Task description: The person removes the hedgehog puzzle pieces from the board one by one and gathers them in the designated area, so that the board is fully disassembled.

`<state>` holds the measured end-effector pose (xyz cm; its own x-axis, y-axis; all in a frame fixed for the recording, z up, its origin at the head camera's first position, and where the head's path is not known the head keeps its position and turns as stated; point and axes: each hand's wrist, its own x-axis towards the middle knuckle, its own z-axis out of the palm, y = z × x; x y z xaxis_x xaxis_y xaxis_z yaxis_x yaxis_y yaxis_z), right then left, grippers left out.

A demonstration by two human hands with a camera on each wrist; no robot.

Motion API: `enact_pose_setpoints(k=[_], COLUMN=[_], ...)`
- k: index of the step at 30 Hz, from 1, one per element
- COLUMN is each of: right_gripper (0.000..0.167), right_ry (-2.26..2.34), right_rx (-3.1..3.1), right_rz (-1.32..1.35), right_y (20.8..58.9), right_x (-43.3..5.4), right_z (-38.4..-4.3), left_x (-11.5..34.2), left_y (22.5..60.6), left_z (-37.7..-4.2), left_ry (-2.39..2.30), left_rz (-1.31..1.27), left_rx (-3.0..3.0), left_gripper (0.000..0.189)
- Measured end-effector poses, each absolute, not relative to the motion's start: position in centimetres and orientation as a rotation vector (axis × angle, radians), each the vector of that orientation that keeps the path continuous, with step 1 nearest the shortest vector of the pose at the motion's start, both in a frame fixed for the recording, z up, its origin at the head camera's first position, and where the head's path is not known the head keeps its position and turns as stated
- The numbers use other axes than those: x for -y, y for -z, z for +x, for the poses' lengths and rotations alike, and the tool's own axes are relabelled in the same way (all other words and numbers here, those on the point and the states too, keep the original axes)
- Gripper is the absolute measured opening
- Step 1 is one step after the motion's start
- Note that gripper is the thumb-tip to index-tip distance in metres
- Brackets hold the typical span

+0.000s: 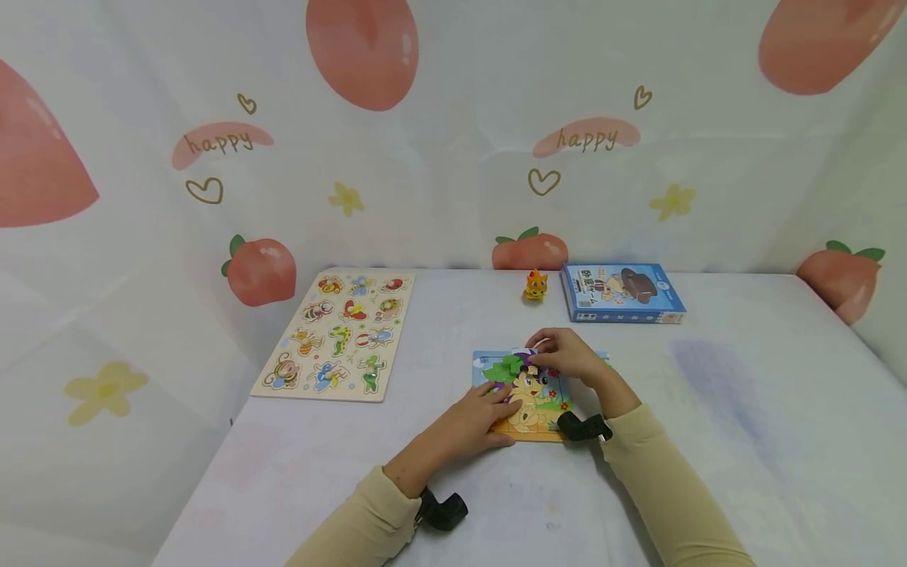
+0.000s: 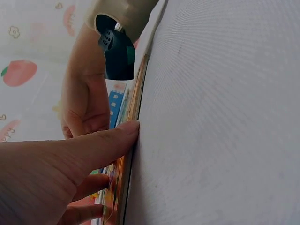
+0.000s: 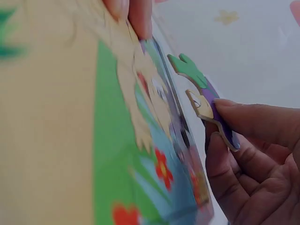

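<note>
A picture jigsaw [image 1: 524,425] with a cartoon puppy, green leaves and red flowers lies flat on the table in the head view. Over its far edge, my right hand [image 1: 571,356] pinches a puzzle piece [image 3: 205,108] between thumb and fingers. That piece, coloured green, purple and yellow, is tilted and raised off the board in the right wrist view. My left hand [image 1: 473,421] rests on the jigsaw's near left side. Its fingers lie straight on the picture, and its thumb [image 2: 110,140] touches the board's near edge in the left wrist view.
A wooden insect puzzle board [image 1: 326,335] lies at the back left. Behind the jigsaw stands a small orange toy figure [image 1: 535,287], with a blue box [image 1: 623,293] to its right. A printed cloth [image 1: 439,181] hangs along the table's far edge.
</note>
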<state>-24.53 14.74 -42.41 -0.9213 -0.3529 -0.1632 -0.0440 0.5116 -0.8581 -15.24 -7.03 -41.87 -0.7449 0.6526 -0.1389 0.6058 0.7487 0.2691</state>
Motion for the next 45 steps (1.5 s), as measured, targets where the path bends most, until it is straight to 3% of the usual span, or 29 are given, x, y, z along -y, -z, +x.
enact_pose_setpoints(k=[30, 45], right_gripper=[0.043, 0.050], right_ry=[1.445, 1.483], right_rx=[-2.586, -2.575], right_rz=[-0.119, 0.088], right_y=[41.3, 42.3], right_x=[-27.1, -30.3], right_z=[-21.9, -21.0], left_x=[7.1, 7.0], left_y=[42.2, 42.4], left_z=[-15.1, -15.2], left_ry=[-0.333, -0.329], left_rz=[0.942, 0.943], left_rx=[-2.726, -2.725], left_gripper=[0.056, 0.057])
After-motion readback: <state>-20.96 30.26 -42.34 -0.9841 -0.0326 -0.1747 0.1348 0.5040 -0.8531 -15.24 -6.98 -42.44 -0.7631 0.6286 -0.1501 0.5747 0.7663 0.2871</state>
